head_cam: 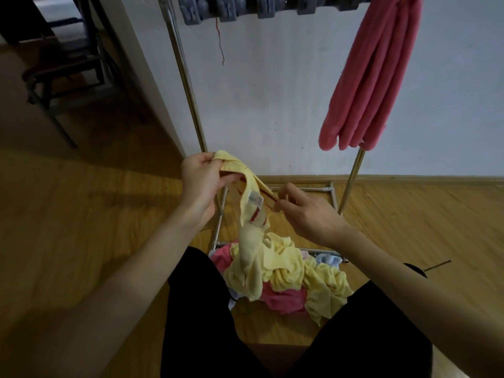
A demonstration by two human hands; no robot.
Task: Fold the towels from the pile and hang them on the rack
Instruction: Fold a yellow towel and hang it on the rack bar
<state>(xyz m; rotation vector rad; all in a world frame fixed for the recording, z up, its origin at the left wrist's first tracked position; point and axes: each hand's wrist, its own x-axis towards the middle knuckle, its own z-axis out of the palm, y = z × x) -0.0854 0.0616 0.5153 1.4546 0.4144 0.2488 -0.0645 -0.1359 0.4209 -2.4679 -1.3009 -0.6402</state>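
Now left hand point(200, 177) fingers grip yellow towel point(252, 211) top corner; right hand point(305, 211) probably pinches edge beside; long axis hangs down to pile point(286, 282).

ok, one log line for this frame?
left hand: grips yellow towel | right hand: pinches its edge | pile: floor | pink towels: hung

rack's top rail with grey plastic clips point(245, 8): cut off, 12 o'clock | small white fabric label point(255, 199): print unreadable | dark metal chair point(62, 69): cropped, 10 o'clock
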